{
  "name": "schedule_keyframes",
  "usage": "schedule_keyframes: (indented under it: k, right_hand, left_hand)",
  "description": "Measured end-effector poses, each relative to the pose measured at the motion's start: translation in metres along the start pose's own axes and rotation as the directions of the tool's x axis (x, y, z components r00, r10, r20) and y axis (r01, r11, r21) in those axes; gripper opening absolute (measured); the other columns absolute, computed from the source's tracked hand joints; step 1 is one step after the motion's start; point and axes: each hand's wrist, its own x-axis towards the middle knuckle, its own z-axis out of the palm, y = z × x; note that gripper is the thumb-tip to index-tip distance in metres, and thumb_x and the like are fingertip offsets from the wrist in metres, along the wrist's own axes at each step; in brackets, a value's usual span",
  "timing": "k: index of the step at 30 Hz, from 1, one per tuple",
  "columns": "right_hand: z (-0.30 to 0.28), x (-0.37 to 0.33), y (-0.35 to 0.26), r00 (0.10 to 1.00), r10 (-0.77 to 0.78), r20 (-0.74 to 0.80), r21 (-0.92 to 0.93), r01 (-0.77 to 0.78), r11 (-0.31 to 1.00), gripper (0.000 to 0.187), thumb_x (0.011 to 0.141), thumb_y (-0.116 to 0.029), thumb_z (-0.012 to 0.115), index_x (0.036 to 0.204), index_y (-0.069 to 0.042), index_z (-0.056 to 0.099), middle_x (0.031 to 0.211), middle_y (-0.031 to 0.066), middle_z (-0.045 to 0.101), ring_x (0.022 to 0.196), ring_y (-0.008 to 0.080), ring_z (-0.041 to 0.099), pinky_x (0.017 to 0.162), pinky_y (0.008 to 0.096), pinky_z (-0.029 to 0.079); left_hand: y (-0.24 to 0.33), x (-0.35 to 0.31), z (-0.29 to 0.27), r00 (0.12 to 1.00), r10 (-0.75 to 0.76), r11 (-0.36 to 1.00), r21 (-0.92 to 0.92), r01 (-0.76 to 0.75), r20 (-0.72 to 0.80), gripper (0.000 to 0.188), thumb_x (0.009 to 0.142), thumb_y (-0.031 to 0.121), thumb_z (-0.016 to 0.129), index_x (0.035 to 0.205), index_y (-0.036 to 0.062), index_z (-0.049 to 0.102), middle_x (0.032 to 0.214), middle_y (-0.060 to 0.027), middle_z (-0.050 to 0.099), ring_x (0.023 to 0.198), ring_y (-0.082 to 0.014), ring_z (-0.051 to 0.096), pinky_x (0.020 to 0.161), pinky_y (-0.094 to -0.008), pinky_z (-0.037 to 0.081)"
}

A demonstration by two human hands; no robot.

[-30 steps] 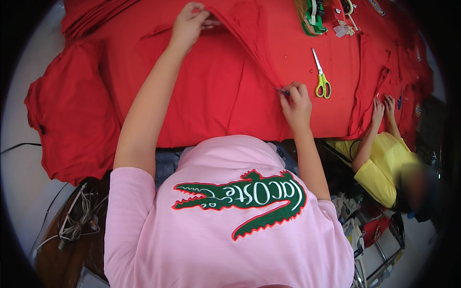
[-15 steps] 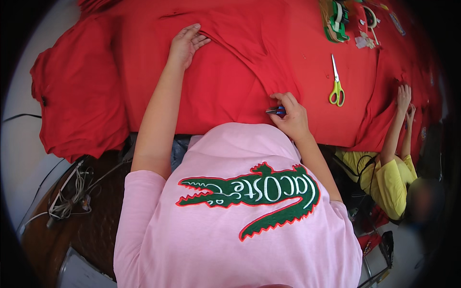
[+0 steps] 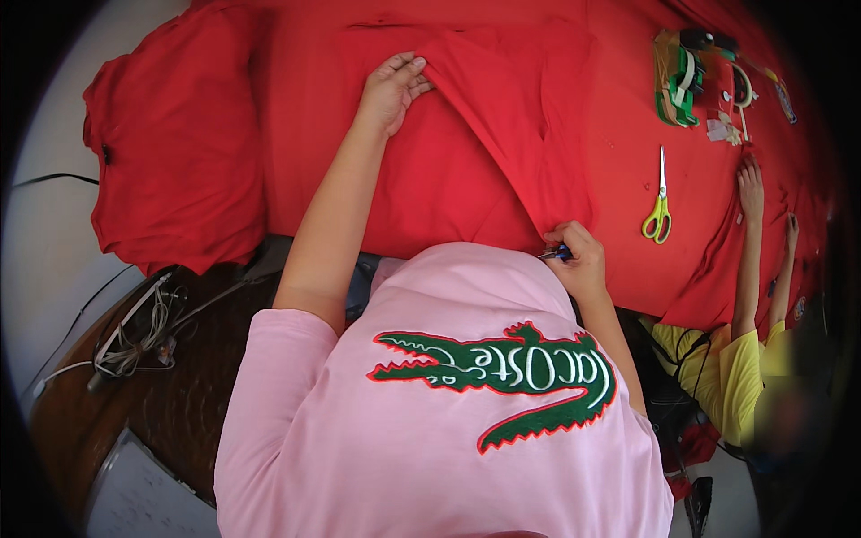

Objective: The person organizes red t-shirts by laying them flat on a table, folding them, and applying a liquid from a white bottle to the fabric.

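Observation:
A red garment (image 3: pixel 466 170) lies spread in front of me, a fold running slantwise between my two hands. At its upper part my left hand (image 3: pixel 395 97) pinches the edge of the fabric between thumb and fingers. My right hand (image 3: pixel 581 262), close to my body, is closed around small blue-handled thread snips (image 3: pixel 558 253), their metal tip pointing left. The fingertips of that hand also meet the lower end of the fold, which is drawn fairly straight. Its palm is hidden.
A heap of red garments (image 3: pixel 179 143) sits at the left. Yellow-handled scissors (image 3: pixel 659 211) lie on the red-covered table (image 3: pixel 619 161), below a tape dispenser (image 3: pixel 682 85). At the right, a co-worker's hand (image 3: pixel 752 184) handles red cloth. Bundled cables (image 3: pixel 134 332) rest lower left.
My right hand has moved down toward my body with the snips, and the fold has straightened between my hands. The whole view has shifted. The co-worker's hands have moved apart.

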Motion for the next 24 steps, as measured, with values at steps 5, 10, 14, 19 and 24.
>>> schedule_keyframes:
  k: [5, 10, 14, 19, 24]
  right_hand:
    - [-0.005, 0.015, 0.017, 0.966, 0.156, 0.207, -0.034, -0.152, 0.988, 0.017, 0.074, -0.008, 0.08, 0.087, -0.001, 0.069, 0.084, 0.0111, 0.063, 0.074, 0.026, 0.067, 0.066, 0.037, 0.053]
    - [0.007, 0.052, 0.004, 0.995, 0.1, 0.029, -0.055, -0.098, 0.994, 0.029, 0.079, -0.022, 0.085, 0.097, -0.005, 0.069, 0.085, 0.0092, 0.063, 0.072, 0.0248, 0.065, 0.065, 0.0379, 0.053]
    - [0.039, 0.122, -0.052, 0.983, -0.092, -0.161, -0.162, 0.066, 0.985, 0.048, 0.077, -0.028, 0.086, 0.116, -0.01, 0.065, 0.089, 0.0071, 0.066, 0.076, 0.0263, 0.069, 0.066, 0.0389, 0.056]
    - [0.064, 0.19, -0.041, 0.995, -0.019, -0.102, -0.353, -0.019, 0.935, 0.047, 0.08, -0.029, 0.083, 0.119, -0.01, 0.066, 0.094, 0.0101, 0.07, 0.086, 0.0306, 0.072, 0.073, 0.0441, 0.057]
    - [-0.026, 0.228, 0.038, 0.825, 0.092, -0.558, 0.071, -0.063, 0.996, 0.029, 0.088, -0.023, 0.079, 0.106, -0.002, 0.072, 0.084, 0.0077, 0.071, 0.076, 0.0177, 0.064, 0.074, 0.0339, 0.054]
  left_hand:
    - [0.008, -0.004, -0.004, 0.996, -0.059, 0.998, -0.003, 0.059, 0.071, 0.026, 0.103, 0.011, 0.062, 0.126, -0.0016, 0.061, 0.113, -0.012, 0.072, 0.101, -0.0221, 0.071, 0.098, -0.0415, 0.058]
    - [0.008, -0.004, -0.009, 0.992, -0.053, 0.998, -0.037, 0.058, 0.114, 0.026, 0.104, 0.017, 0.063, 0.126, 0.0024, 0.063, 0.116, -0.0112, 0.072, 0.102, -0.0221, 0.071, 0.099, -0.0412, 0.057]
    - [0.008, -0.006, -0.008, 0.996, -0.042, 0.997, -0.055, 0.046, 0.084, 0.028, 0.104, 0.018, 0.063, 0.127, 0.0018, 0.063, 0.116, -0.0108, 0.072, 0.103, -0.0219, 0.071, 0.1, -0.0408, 0.057]
    - [0.013, -0.018, 0.012, 0.999, 0.017, 0.975, 0.22, -0.027, 0.047, 0.032, 0.104, 0.019, 0.064, 0.131, 0.002, 0.062, 0.118, -0.008, 0.071, 0.109, -0.0174, 0.068, 0.1, -0.037, 0.055]
    - [0.015, -0.053, -0.022, 0.955, 0.294, 0.769, 0.583, -0.262, 0.041, 0.028, 0.102, 0.013, 0.065, 0.128, 0.0006, 0.066, 0.119, -0.0063, 0.071, 0.114, -0.0163, 0.065, 0.1, -0.0311, 0.053]
